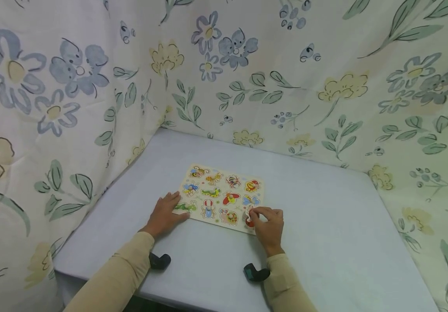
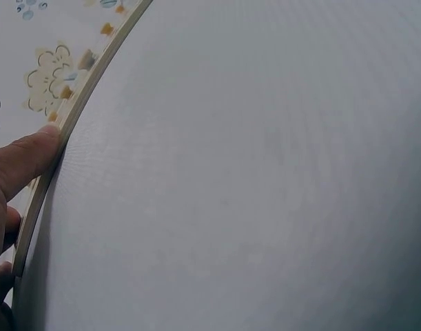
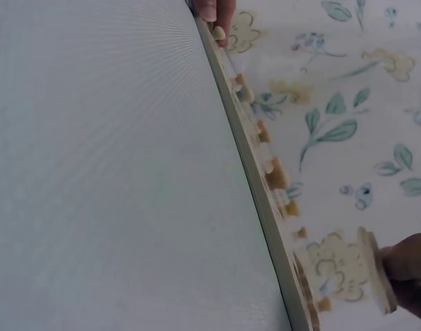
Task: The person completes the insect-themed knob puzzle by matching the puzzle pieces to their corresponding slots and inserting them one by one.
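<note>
A wooden peg puzzle board (image 1: 217, 222) with bug-shaped pieces lies flat on the table. My left hand (image 1: 165, 213) rests at its front left corner, thumb along the near edge and fingers on the left side. Over the front right corner, my right hand (image 1: 270, 227) pinches a puzzle piece (image 1: 249, 222) with some red on it; the fingers cover much of its picture. From the right wrist view, this wooden piece (image 3: 377, 270) stands tilted on edge, raised off the board. A snail piece (image 1: 229, 216) sits just left of it, with a beetle piece (image 1: 208, 209) further left.
A white cloth covers the table (image 1: 325, 225). Floral curtains (image 1: 263, 82) hang behind and along the sides. Dark devices are strapped at the left wrist (image 1: 159, 261) and right wrist (image 1: 256, 273), low over the table's front part.
</note>
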Tool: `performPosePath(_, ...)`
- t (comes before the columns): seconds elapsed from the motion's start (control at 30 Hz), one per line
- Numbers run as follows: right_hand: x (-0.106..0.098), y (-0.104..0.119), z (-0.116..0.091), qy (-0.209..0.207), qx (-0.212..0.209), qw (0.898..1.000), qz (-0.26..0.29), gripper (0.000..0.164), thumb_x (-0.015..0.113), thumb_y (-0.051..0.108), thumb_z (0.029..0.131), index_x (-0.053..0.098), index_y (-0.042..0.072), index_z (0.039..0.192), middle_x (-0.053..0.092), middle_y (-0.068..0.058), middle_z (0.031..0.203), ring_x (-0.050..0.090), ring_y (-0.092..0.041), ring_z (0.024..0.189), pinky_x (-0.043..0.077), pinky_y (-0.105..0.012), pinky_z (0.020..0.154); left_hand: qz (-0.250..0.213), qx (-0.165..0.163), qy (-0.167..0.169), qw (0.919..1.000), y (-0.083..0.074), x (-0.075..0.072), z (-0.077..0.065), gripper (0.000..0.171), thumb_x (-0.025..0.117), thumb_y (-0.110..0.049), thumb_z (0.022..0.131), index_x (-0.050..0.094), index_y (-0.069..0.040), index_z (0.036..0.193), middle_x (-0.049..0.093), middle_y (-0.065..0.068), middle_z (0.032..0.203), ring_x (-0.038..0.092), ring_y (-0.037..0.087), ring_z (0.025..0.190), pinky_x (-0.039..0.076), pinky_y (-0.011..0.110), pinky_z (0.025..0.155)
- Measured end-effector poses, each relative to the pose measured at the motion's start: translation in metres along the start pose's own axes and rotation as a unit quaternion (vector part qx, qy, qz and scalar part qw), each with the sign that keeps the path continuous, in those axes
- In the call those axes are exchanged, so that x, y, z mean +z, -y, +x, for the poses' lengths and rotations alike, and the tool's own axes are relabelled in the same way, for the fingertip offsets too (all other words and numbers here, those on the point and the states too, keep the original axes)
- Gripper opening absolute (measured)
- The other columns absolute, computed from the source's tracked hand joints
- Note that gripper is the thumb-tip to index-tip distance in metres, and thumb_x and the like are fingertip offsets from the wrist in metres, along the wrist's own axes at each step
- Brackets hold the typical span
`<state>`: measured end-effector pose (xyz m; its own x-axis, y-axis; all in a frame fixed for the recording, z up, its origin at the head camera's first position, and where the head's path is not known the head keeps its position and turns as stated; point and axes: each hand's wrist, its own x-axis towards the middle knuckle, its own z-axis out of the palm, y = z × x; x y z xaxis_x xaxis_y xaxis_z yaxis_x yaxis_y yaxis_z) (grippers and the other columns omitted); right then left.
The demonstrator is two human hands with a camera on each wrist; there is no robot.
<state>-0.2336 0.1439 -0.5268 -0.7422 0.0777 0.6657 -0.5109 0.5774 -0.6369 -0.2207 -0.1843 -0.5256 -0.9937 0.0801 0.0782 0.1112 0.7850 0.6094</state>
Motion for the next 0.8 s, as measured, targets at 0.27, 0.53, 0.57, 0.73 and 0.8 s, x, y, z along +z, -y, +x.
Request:
performPosePath(0.27,0.004,-0.012,-0.007,0.067,0.019,0.997,-0.042,0.005,0.08,0.003,0.073,0.077,0.007,0.074,0.071,-0.001,0.077,0.039,-0.019,0.069,0.025,-0.032,0.061,-0.002,0.002,-0.002,1.0,0.0,-0.001,0.0,0.079,0.074,-0.038,0.084,0.043,0.008,0.14,0.035,0.019,0.15,0.021,0.04,0.14,0.005,0.051,0.116)
performPosePath(0.53,0.005,-0.013,-0.009,0.095,0.049,0.993,-0.055,0.008,0.081,0.003,0.073,0.077,0.011,0.075,0.072,-0.001,0.08,0.04,-0.02,0.071,0.029,-0.033,0.062,-0.001,-0.001,-0.002,1.0,0.0,-0.001,0.0,0.079,0.075,-0.038,0.084,0.042,0.008,0.14,0.034,0.019,0.15,0.02,0.04,0.141,0.005,0.051,0.116)
performPosePath(0.57,0.005,-0.013,-0.009,0.095,0.049,0.993,-0.056,0.008,0.081,0.003,0.074,0.077,0.01,0.074,0.072,-0.001,0.08,0.04,-0.02,0.071,0.029,-0.033,0.062,-0.001,-0.001,-0.002,1.0,0.0,-0.001,0.0,0.08,0.075,-0.038,0.084,0.042,0.008,0.14,0.034,0.019,0.15,0.02,0.04,0.141,0.005,0.051,0.116)
performPosePath(0.73,0.004,-0.011,-0.008,0.101,0.052,0.991,-0.068,0.008,0.08,0.003,0.074,0.076,0.011,0.074,0.072,0.0,0.079,0.04,-0.019,0.07,0.029,-0.033,0.061,0.0,-0.001,-0.001,1.0,0.002,0.001,0.001,0.08,0.075,-0.038,0.084,0.042,0.008,0.14,0.034,0.019,0.15,0.02,0.04,0.141,0.005,0.05,0.116)
performPosePath(0.8,0.004,-0.011,-0.009,0.106,0.053,0.99,-0.072,0.009,0.08,0.003,0.074,0.076,0.011,0.074,0.072,0.0,0.078,0.04,-0.019,0.07,0.029,-0.033,0.061,0.002,0.001,0.0,1.0,0.003,0.001,0.002,0.08,0.075,-0.039,0.084,0.042,0.008,0.14,0.035,0.019,0.15,0.02,0.04,0.141,0.005,0.051,0.116)
